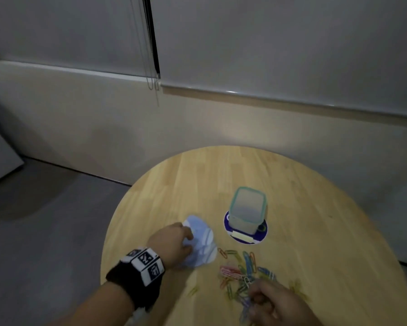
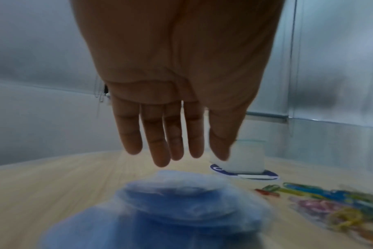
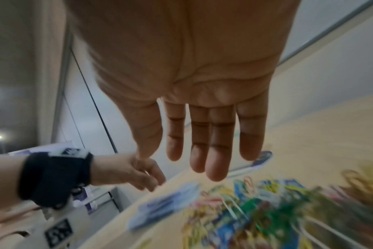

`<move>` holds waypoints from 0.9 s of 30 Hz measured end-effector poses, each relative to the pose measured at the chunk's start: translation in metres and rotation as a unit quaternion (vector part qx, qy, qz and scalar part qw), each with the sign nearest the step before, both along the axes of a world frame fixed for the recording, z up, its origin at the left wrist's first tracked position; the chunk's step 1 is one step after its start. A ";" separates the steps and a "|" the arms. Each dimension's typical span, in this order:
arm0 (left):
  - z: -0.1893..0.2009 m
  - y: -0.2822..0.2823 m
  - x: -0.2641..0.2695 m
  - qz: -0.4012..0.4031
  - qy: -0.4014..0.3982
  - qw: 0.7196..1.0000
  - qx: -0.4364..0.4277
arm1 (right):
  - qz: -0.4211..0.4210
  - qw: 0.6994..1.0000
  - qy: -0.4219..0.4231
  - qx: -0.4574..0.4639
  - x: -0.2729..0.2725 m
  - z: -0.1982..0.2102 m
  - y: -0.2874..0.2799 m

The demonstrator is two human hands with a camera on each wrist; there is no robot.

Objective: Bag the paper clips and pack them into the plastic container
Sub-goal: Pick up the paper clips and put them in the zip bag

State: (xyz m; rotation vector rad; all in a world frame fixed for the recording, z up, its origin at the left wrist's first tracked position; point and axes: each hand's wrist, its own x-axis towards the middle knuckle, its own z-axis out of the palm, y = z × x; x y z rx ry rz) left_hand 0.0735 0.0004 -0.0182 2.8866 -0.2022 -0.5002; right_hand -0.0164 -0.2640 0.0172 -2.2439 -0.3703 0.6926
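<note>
A heap of coloured paper clips (image 1: 242,269) lies on the round wooden table (image 1: 315,203), near its front. Left of it sits a crumpled pile of pale blue plastic bags (image 1: 203,241). My left hand (image 1: 174,241) is over the pile's left side; in the left wrist view its fingers (image 2: 160,151) hang straight just above the bags (image 2: 172,202). My right hand (image 1: 268,300) hovers at the near edge of the clips; in the right wrist view its fingers (image 3: 215,160) are straight above the blurred clips (image 3: 266,210). The clear plastic container (image 1: 247,208) stands open and upright behind the clips.
The container stands on a round blue and white mat (image 1: 245,238). The table's left edge (image 1: 108,243) drops off to a grey floor. A wall with lowered blinds (image 1: 268,55) lies beyond the table.
</note>
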 end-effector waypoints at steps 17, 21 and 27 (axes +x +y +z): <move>-0.016 0.012 -0.023 -0.043 -0.196 0.975 0.100 | -0.072 0.983 -0.168 -0.008 0.028 -0.036 -0.001; -0.010 -0.015 -0.064 -0.054 -0.308 0.946 0.081 | -0.157 0.977 -0.033 0.139 0.019 -0.041 0.017; -0.008 -0.074 -0.098 -0.120 -0.294 0.948 0.021 | -0.231 0.939 0.085 0.241 0.010 -0.050 0.030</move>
